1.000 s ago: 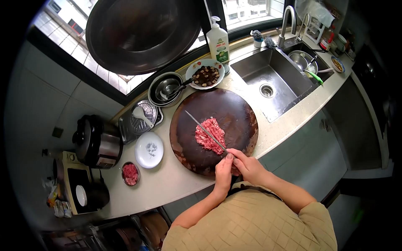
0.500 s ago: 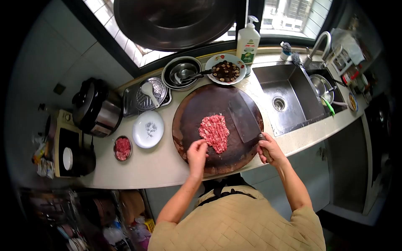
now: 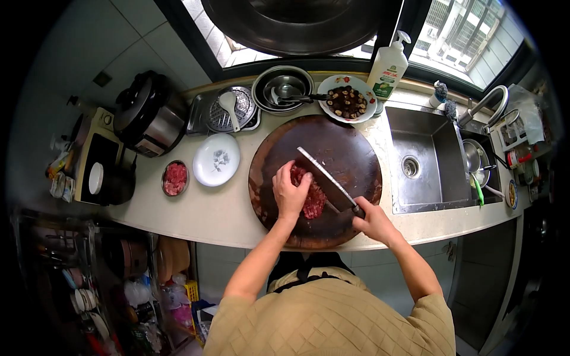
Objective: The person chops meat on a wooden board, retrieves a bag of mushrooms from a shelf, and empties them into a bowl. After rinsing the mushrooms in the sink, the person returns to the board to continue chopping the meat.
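My right hand (image 3: 375, 222) is closed around the handle of a cleaver (image 3: 328, 181). Its blade stands on edge, tilted, over a round wooden chopping board (image 3: 279, 142), just right of the meat. Chopped red meat (image 3: 313, 204) lies in a mound at the board's middle, partly covered by my left hand (image 3: 291, 194). The thumb and fingers of that hand curl round the mound's left and far side, gripping it. Left of the board are a white plate (image 3: 216, 160) with a grey flower and a small metal bowl of red meat (image 3: 176, 179).
Behind the board stand nested metal bowls (image 3: 256, 95) with a ladle, a flowered dish of dark sliced pieces (image 3: 363, 86) and a pump bottle (image 3: 388, 66). A steel sink (image 3: 424, 184) lies right; a pressure cooker (image 3: 163, 124) stands left. A large wok (image 3: 297, 29) hangs above.
My left hand has moved onto the meat and gathered it into a narrower mound. The cleaver has turned from lying flat to standing on edge and moved left, beside the meat. The view has shifted.
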